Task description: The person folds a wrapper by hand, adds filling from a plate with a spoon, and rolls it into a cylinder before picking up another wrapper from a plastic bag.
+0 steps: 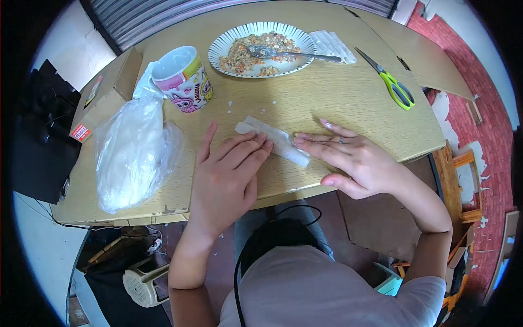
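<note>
A rolled, whitish spring roll wrapper [282, 143] lies slantwise on the table near its front edge. My left hand [229, 174] rests over its left part, fingers stretched out and fingertips on the wrapper, the thumb held lower. From the other side my right hand [354, 158] reaches in with fingers spread, its index and middle fingertips touching or close to the roll's right side. Beyond them, a striped-rim plate [217, 61] holds a chopped filling [248, 54] with a spoon [267, 52] lying in it. Several finished-looking rolls [332, 46] lie beside the plate.
A cartoon-print mug [185, 82] stands left of the plate, with a clear plastic bag [133, 158] of white content before it. Green-handled scissors [389, 82] lie at the right. A cardboard box [106, 90] sits at the left edge of the table [370, 114].
</note>
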Available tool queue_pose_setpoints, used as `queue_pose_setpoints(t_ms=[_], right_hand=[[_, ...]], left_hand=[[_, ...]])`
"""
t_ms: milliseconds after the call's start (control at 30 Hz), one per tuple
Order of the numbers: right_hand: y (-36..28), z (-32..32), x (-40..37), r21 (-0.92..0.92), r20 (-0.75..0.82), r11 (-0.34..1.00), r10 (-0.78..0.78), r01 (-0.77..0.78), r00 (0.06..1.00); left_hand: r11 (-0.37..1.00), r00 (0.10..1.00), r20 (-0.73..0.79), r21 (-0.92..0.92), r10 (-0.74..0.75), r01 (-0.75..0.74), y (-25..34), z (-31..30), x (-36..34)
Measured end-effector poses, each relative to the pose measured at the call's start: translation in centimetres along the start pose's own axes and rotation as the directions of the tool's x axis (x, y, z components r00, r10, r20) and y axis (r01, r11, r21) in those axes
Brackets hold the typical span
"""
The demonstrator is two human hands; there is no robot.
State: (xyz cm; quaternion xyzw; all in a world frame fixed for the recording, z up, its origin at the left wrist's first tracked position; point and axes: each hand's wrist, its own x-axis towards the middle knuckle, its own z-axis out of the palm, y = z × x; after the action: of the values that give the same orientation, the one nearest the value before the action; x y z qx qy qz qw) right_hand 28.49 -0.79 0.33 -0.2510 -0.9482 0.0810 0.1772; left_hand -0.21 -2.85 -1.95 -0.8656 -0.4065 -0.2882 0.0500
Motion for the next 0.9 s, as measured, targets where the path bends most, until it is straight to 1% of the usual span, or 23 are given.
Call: queue_pose_setpoints(t_ms=[133,233,267,333,367,433,467,533,600,667,767,900], right_hand=[[1.0,0.5,1.5,0.081,0.059,0.997,-0.01,0.006,0.998],[1.7,0.8,2.9,0.088,0.092,0.996,-0.018,0.009,0.996],[2.0,0.9,3.3,0.086,0.091,0.996,-0.015,0.008,0.996],[2.4,1.0,3.9,0.096,-0.026,0.993,-0.064,0.066,0.998],[2.3,0.6,3.6,0.094,-0.026,0.993,-0.068,0.07,0.997],[2.2,-0.6,2.4,0.163,-0.017,0.985,-0.046,0.048,0.999],[2.2,-0.8,1.8,0.163,-0.012,0.985,-0.053,0.054,0.999],[1.8,-0.8,0.6,0.161,0.02,0.982,-0.1,0.095,0.995],[1.6,-0.5,0.4,0.185,0.008,0.979,-0.091,0.088,0.996],[1.7,-0.3,1.0,0.16,0.008,0.983,-0.092,0.09,0.996],[2.1,0.3,2.7,0.175,0.014,0.982,-0.074,0.07,0.997],[3.2,1.4,5.3,0.167,0.004,0.982,-0.095,0.093,0.996]], left_hand=[[1.0,1.0,-0.008,0.0,0.008,-0.008,0.0,0.1,0.0],[1.0,1.0,-0.019,-0.017,-0.011,0.011,0.3,0.0,0.2],[0.999,0.999,-0.029,-0.029,-0.031,0.03,0.4,0.0,0.3],[0.999,0.999,-0.03,-0.029,-0.029,0.028,0.5,0.1,0.3],[0.999,0.999,-0.033,-0.025,-0.032,0.031,0.4,0.0,0.3],[1.0,1.0,-0.012,-0.016,-0.019,0.019,0.1,0.0,0.1],[1.0,1.0,0.012,-0.011,0.0,0.0,0.0,0.0,0.0],[1.0,1.0,0.005,-0.008,-0.003,0.003,0.1,-0.1,0.0],[1.0,1.0,0.004,-0.005,0.001,-0.001,0.1,0.0,0.1],[1.0,1.0,0.004,-0.005,-0.003,0.003,0.1,0.0,0.1],[1.0,1.0,0.0,-0.013,-0.005,0.005,0.1,0.0,0.1],[1.0,1.0,-0.004,-0.02,-0.001,0.001,0.0,0.1,0.1]])
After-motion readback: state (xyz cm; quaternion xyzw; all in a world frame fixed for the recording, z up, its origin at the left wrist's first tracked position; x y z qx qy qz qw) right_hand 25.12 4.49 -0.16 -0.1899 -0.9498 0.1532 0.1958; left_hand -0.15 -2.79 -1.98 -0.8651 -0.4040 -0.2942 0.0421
